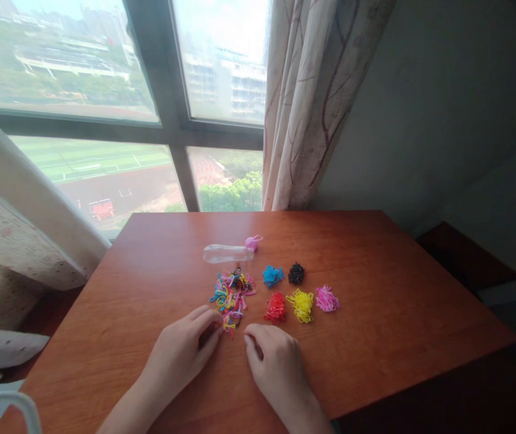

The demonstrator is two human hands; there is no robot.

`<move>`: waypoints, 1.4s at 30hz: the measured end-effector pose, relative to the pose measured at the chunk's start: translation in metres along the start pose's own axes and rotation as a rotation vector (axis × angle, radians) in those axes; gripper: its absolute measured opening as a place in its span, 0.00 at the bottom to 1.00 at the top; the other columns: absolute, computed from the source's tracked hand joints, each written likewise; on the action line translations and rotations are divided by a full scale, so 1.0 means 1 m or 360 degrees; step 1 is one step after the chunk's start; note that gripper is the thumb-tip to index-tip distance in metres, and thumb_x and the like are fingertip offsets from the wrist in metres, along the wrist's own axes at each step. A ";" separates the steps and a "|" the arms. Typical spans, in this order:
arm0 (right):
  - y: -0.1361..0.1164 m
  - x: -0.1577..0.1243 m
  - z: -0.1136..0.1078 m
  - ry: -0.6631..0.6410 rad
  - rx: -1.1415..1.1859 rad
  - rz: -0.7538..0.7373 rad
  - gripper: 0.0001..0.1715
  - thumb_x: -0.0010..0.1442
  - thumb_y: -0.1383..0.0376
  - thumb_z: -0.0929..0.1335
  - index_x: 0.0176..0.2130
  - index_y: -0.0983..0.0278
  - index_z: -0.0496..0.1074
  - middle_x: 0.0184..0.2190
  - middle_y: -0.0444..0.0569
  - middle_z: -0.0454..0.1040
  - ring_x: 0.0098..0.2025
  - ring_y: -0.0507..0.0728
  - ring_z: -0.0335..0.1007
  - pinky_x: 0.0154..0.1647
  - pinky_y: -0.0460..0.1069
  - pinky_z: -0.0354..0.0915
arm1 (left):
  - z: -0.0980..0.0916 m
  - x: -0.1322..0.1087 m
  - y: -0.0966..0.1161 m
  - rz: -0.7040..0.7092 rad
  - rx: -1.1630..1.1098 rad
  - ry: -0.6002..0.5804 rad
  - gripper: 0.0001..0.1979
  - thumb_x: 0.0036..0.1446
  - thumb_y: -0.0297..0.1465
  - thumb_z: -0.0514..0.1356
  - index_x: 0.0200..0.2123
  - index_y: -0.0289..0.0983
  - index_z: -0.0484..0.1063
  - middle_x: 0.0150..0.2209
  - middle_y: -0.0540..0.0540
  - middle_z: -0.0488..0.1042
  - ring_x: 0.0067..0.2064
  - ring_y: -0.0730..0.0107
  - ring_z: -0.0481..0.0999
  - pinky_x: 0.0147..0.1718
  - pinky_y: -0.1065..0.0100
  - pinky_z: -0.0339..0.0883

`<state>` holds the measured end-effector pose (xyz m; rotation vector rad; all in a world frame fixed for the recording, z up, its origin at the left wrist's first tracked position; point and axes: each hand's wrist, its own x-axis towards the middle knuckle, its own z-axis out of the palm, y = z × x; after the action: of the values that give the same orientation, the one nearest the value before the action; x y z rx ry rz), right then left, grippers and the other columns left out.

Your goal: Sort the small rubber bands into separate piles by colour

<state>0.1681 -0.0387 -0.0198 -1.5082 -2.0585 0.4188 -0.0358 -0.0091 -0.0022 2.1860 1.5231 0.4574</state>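
A mixed pile of small coloured rubber bands [231, 295] lies on the wooden table, its near end between my two hands. My left hand [190, 340] is closed at the pile's lower left edge, with thumb and fingertips brought together. Just right of the pile's near end, my right hand [276, 358] is curled, thumb against forefinger. Whatever either pinch holds is too small or hidden to make out. Sorted by colour to the right are blue bands [273, 276], black bands [296, 273], red bands [275, 307], yellow bands [302, 305] and pink bands [327, 298].
Behind the mixed pile a clear plastic bottle [226, 254] lies on its side, its pink cap [252, 242] at the right end. The table [384, 289] reaches back to a window [222, 66] and a patterned curtain [303, 102]. A white curved rail [18, 401] stands at lower left.
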 end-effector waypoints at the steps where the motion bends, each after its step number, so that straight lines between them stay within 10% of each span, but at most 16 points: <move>1: 0.000 0.000 0.000 0.0001 -0.0006 -0.0004 0.10 0.61 0.72 0.63 0.32 0.60 0.69 0.27 0.42 0.74 0.30 0.53 0.70 0.31 0.47 0.53 | 0.000 0.000 0.000 -0.0004 -0.0015 0.0003 0.08 0.61 0.28 0.52 0.36 0.42 0.71 0.36 0.50 0.76 0.35 0.69 0.76 0.33 0.72 0.65; 25: 0.006 -0.004 -0.007 0.0279 0.0330 0.0222 0.11 0.66 0.67 0.62 0.34 0.60 0.72 0.26 0.44 0.75 0.27 0.53 0.71 0.27 0.44 0.58 | -0.003 0.046 0.051 0.0349 0.0057 -0.0021 0.08 0.61 0.27 0.52 0.33 0.40 0.70 0.33 0.49 0.74 0.32 0.72 0.73 0.30 0.73 0.63; 42: 0.008 -0.022 -0.006 0.0091 -0.0013 0.0009 0.11 0.63 0.70 0.61 0.28 0.60 0.66 0.25 0.42 0.72 0.29 0.52 0.68 0.31 0.47 0.49 | 0.022 0.112 0.115 0.0742 0.0481 -0.0345 0.07 0.58 0.26 0.58 0.33 0.39 0.76 0.35 0.45 0.77 0.33 0.64 0.78 0.27 0.69 0.65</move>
<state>0.1828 -0.0569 -0.0253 -1.5139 -2.0146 0.3656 0.1048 0.0580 0.0422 2.7338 1.0154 0.1227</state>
